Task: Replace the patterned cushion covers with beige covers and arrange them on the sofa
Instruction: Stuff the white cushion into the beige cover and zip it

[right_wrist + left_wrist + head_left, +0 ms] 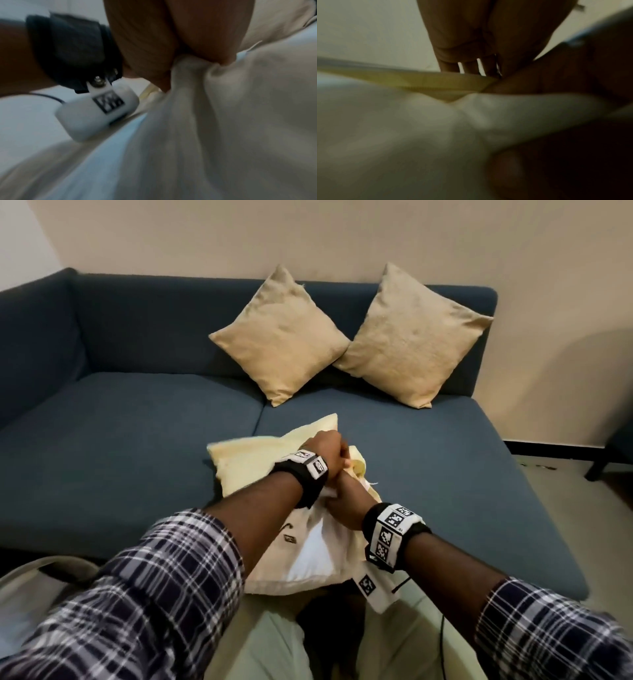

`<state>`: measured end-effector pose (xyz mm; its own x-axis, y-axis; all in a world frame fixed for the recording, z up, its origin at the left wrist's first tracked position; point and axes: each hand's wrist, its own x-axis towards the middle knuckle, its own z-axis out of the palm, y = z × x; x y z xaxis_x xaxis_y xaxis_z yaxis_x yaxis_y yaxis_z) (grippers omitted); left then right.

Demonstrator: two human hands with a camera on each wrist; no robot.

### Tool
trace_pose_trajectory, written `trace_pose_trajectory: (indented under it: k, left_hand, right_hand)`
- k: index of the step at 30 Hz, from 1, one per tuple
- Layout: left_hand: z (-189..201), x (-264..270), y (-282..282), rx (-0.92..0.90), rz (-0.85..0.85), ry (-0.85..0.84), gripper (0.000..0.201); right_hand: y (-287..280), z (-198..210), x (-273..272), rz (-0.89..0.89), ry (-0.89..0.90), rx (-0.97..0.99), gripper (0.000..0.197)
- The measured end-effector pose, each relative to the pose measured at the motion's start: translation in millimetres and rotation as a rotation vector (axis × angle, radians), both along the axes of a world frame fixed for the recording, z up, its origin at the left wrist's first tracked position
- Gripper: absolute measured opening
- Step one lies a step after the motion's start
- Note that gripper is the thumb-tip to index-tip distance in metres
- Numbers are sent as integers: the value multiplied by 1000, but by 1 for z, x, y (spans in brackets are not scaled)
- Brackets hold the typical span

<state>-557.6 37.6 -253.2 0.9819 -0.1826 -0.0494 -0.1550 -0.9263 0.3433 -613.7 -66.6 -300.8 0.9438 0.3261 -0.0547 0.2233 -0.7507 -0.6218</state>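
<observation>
At the sofa's (428, 460) front edge I grip the white cushion (318, 559) in my right hand (337, 501) while my left hand (325, 451) pinches the beige cover (246, 460); next I judge I must draw it over.

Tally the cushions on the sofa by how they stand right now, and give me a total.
Beige cushions propped against the sofa backrest: 2
Cushion lying on the seat, gripped by left hand and right hand, white inner showing: 1
Total: 3
</observation>
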Motion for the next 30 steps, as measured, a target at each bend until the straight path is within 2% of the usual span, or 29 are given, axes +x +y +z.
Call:
trace_pose_trajectory:
  k: [3, 5, 7, 10, 12, 13, 14, 16, 18, 20, 22, 24, 27, 29, 30]
  left_hand:
    - [9, -11, -8, -119, -71, 3, 7]
    - [11, -23, -4, -119, -133, 9, 10]
    - [7, -35, 7, -91, -173, 22, 9]
    - [-2, -46, 38, -6, -107, -20, 15]
    - [-9, -48, 69, 107, -30, -3, 30]
    - [-14, -47, 85, 138, 17, 30, 38]
    - [-18, -48, 101, 140, 80, 76, 46]
    - [-22, -50, 126, 103, 227, 116, 56]
    - [-24, -56, 143, 85, 370, 144, 64]
    - [-29, -62, 157, -6, 453, 151, 60]
    - [-35, -70, 167, -197, 513, 177, 55]
    - [-47, -82, 178, -427, 621, 316, 57]
    - [-73, -98, 199, -674, 779, 545, 56]
    - [-87, -101, 210, -722, 804, 563, 62]
    - [-86, -103, 209, -682, 790, 550, 56]
  right_hand:
    - [8, -7, 7, -8, -49, -77, 41]
    - [7, -11, 8, 6, -102, -194, 47]
    - [6, -8, 7, -5, -115, -290, 44]
    - [3, 2, 6, 126, -99, -317, 43]
    - [-11, 16, 10, 257, -1, -258, 39]
    - [-22, 23, 14, 261, 39, -210, 32]
    - [-35, 29, 23, 202, 39, -134, 27]
    - [-63, 34, 41, -85, 79, 105, 19]
    - [-88, 26, 53, -332, 200, 263, 20]
    - [-97, 8, 55, -388, 330, 185, 15]
    - [-95, -15, 52, -314, 436, 42, 13]
    - [-88, -37, 52, -207, 440, -89, 20]
    - [-75, -43, 50, -228, 504, -21, 17]
    - [-68, -33, 47, -255, 577, 30, 28]
    - [-64, -24, 46, -267, 591, 83, 30]
